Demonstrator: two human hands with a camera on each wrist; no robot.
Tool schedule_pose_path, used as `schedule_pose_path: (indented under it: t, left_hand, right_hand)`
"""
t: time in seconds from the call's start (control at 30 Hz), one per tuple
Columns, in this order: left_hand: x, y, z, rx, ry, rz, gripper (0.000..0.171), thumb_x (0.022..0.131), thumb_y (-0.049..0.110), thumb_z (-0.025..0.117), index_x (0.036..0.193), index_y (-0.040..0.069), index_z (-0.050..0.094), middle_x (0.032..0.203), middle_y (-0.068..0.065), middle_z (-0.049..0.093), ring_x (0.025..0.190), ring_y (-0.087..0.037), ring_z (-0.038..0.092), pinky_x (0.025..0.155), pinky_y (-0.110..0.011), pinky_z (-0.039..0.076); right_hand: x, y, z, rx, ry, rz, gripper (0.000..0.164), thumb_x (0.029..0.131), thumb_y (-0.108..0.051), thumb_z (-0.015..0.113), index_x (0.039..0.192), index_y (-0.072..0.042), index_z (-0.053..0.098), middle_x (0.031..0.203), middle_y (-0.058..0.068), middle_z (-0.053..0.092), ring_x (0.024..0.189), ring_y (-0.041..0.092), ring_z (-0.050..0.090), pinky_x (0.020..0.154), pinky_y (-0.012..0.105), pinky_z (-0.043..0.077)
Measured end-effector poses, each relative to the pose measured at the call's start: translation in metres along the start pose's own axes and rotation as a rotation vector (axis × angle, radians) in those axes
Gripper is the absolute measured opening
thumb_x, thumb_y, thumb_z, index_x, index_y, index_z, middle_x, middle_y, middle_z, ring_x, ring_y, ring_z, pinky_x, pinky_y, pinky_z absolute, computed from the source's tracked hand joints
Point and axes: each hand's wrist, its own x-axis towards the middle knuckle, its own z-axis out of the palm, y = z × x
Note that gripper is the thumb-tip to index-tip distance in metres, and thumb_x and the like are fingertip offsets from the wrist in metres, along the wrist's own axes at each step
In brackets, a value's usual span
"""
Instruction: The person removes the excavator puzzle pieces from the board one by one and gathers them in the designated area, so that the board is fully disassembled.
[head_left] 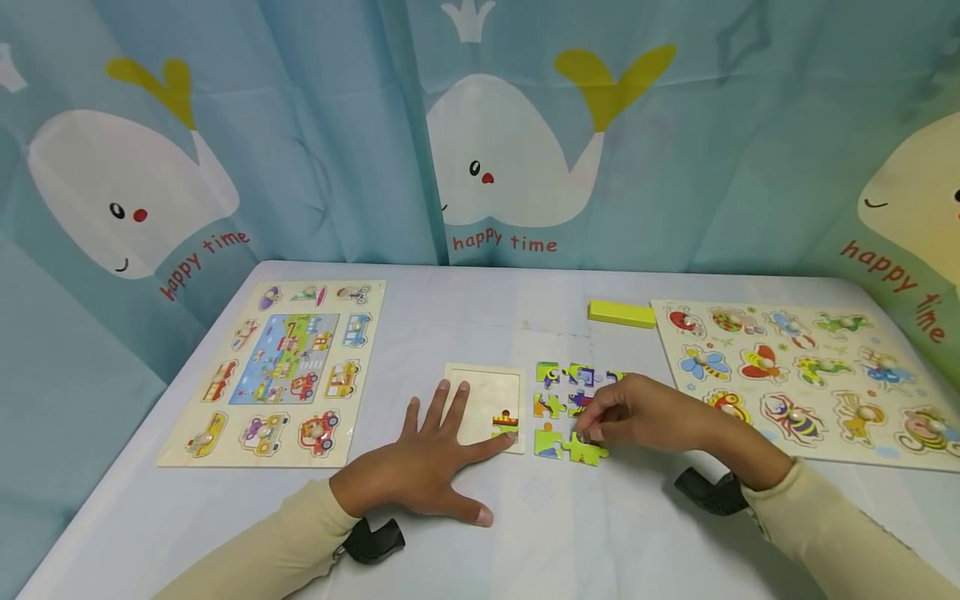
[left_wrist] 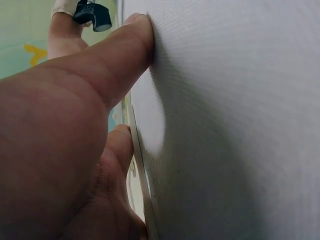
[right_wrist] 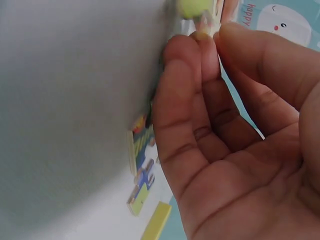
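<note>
My left hand (head_left: 431, 467) lies spread over a small square wooden puzzle tray (head_left: 487, 373), its index fingertip at the green and red piece (head_left: 505, 419) in the tray's lower right corner. The thumb (left_wrist: 127, 47) rests on the white cloth outside the tray. My right hand (head_left: 648, 412) pinches a small puzzle piece (right_wrist: 206, 24) between thumb and fingertips, mostly hidden by the fingers. Below those fingertips is a green puzzle piece (head_left: 585, 452). Several loose jigsaw pieces lie in rows right of the tray, including a yellow-green one (head_left: 547, 442) and a purple one (head_left: 581, 374).
A vehicle puzzle board (head_left: 348, 333) lies at the left, and an insect puzzle board (head_left: 720, 329) at the right. Near the latter's corner is a yellow-green block (head_left: 621, 314). A blue curtain (head_left: 337, 167) with whales hangs along the table's back edge.
</note>
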Motion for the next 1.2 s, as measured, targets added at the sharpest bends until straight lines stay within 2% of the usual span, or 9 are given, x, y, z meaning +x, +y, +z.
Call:
schedule_pose_path:
  t: [0.3, 0.53, 0.63, 0.77, 0.9, 1.07, 1.2]
  left_hand:
    - [-0.001, 0.004, 0.0, -0.022, 0.029, -0.004, 0.082, 0.079, 0.063, 0.068, 0.151, 0.042, 0.033, 0.159, -0.022, -0.008, 0.142, -0.043, -0.019, 0.105, -0.069, -0.002]
    - [-0.002, 0.009, -0.001, -0.067, 0.056, 0.012, 0.078, 0.082, 0.059, 0.068, 0.15, 0.037, 0.036, 0.161, -0.018, -0.005, 0.143, -0.036, -0.019, 0.106, -0.066, -0.007]
    - [-0.001, 0.011, -0.001, -0.076, 0.087, 0.034, 0.076, 0.083, 0.058, 0.068, 0.149, 0.034, 0.038, 0.161, -0.017, -0.003, 0.144, -0.034, -0.019, 0.107, -0.064, -0.007]
    - [0.0, 0.015, -0.003, -0.087, 0.109, 0.068, 0.074, 0.086, 0.058, 0.064, 0.151, 0.036, 0.036, 0.161, -0.017, -0.003, 0.144, -0.034, -0.019, 0.107, -0.064, -0.007]
    - [0.002, 0.017, -0.004, -0.072, 0.076, 0.087, 0.074, 0.088, 0.06, 0.06, 0.152, 0.04, 0.031, 0.161, -0.017, -0.009, 0.142, -0.035, -0.023, 0.107, -0.064, -0.008]
    - [0.006, 0.016, -0.002, -0.058, 0.026, 0.073, 0.075, 0.087, 0.063, 0.059, 0.152, 0.041, 0.029, 0.159, -0.017, -0.015, 0.14, -0.037, -0.026, 0.107, -0.063, -0.009]
    - [0.008, 0.016, -0.001, -0.036, -0.003, 0.051, 0.074, 0.087, 0.064, 0.059, 0.152, 0.042, 0.029, 0.159, -0.017, -0.015, 0.14, -0.038, -0.025, 0.107, -0.064, -0.008]
  right_hand:
    - [0.008, -0.003, 0.001, -0.053, 0.066, -0.038, 0.011, 0.091, -0.003, 0.066, 0.1, -0.005, 0.072, 0.098, 0.001, 0.07, 0.088, 0.015, 0.061, 0.077, 0.025, 0.051]
    - [0.022, -0.01, 0.006, -0.03, 0.101, -0.083, 0.014, 0.093, -0.003, 0.063, 0.103, -0.001, 0.072, 0.09, 0.004, 0.069, 0.076, 0.013, 0.058, 0.067, 0.024, 0.049]
    - [0.029, -0.012, 0.007, 0.007, 0.102, -0.082, 0.015, 0.094, -0.005, 0.062, 0.105, -0.001, 0.072, 0.089, 0.006, 0.069, 0.072, 0.017, 0.058, 0.063, 0.025, 0.047]
    - [0.037, -0.017, 0.009, 0.039, 0.101, -0.092, 0.017, 0.095, -0.008, 0.061, 0.106, 0.0, 0.071, 0.093, 0.008, 0.07, 0.076, 0.024, 0.06, 0.064, 0.026, 0.049]
    - [0.042, -0.02, 0.012, 0.038, 0.108, -0.092, 0.017, 0.095, -0.009, 0.06, 0.107, -0.002, 0.071, 0.092, 0.008, 0.07, 0.076, 0.02, 0.059, 0.062, 0.026, 0.047]
    - [0.048, -0.025, 0.015, 0.051, 0.104, -0.089, 0.017, 0.095, -0.009, 0.06, 0.107, -0.002, 0.07, 0.088, 0.01, 0.069, 0.065, 0.019, 0.053, 0.053, 0.025, 0.042]
    - [0.054, -0.028, 0.019, 0.047, 0.097, -0.097, 0.019, 0.095, -0.009, 0.06, 0.109, -0.001, 0.071, 0.096, 0.008, 0.07, 0.073, 0.02, 0.057, 0.06, 0.025, 0.046]
